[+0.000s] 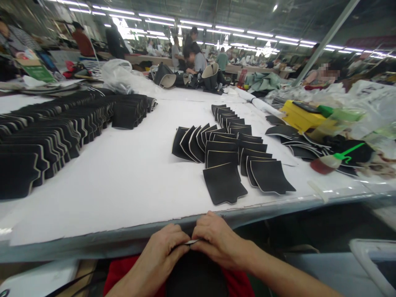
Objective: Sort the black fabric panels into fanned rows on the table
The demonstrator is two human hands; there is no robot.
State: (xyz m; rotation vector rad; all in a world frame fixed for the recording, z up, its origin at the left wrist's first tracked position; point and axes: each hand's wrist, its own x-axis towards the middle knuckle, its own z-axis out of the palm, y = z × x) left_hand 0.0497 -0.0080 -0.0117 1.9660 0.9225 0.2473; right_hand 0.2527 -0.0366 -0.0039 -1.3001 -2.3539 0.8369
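Both hands meet in front of my body, just below the table's front edge. My left hand (165, 249) and my right hand (216, 239) pinch the upper edge of a black piece (196, 274) with a pale rim, which hangs down over something red. On the white-covered table (123, 185), beyond my hands, overlapping black panels (224, 183) with light edges lie in rows, the closest one right of centre. Long rows of similar dark panels (18, 171) stand packed along the left side.
At the right are a yellow box (301, 116), curved black pieces (283, 131), a bottle of reddish liquid with a green nozzle (326, 163) and plastic bags (371, 99). Clear plastic (117, 76) lies at the back. People work in the distance.
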